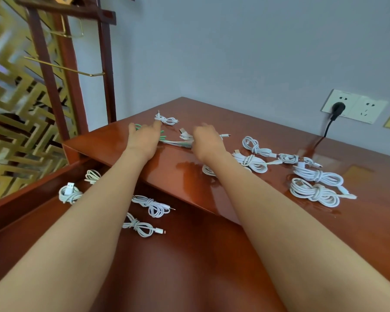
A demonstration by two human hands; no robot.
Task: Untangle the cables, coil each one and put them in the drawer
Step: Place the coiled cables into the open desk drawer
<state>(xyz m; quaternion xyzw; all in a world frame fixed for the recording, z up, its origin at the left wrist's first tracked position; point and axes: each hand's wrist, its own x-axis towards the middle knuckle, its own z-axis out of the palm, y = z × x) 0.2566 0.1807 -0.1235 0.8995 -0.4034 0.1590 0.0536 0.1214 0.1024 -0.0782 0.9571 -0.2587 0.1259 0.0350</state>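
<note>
Presently, item one: a loose green-and-white cable (175,143), uncoiled, lies at centre frame on the worktop (374,183) between the two hands, with green loops showing round the left hand (142,138) and a white plug end by the right hand (206,141).

Left hand: back up, thumb and outer finger spread over the green loops; the grip underneath is hidden and cannot be told. Right hand: knuckles up, fingers bent down out of sight over the loose strands; whether it holds them cannot be told.

Item two: white coiled cables on the worktop, each knotted round its middle.
- One small coil (166,119) just beyond the left thumb.
- A cluster at right of frame: (256,146), (253,163), (289,158), (318,175), (314,192).
- One more (208,171), partly hidden under the right forearm.

Item three: the drawer (185,262), pulled open at lower left below the worktop's front edge. It holds four white coils (69,194), (92,176), (152,206), (140,226), with bare floor toward the lower frame.

Surroundings: a grey wall meets the worktop's far edges. A wall socket (354,106) at upper right carries a black plug (338,108), its lead dropping to the worktop. A wooden rack (45,70) and a gold lattice screen (14,122) stand at upper left, beside the worktop corner.
</note>
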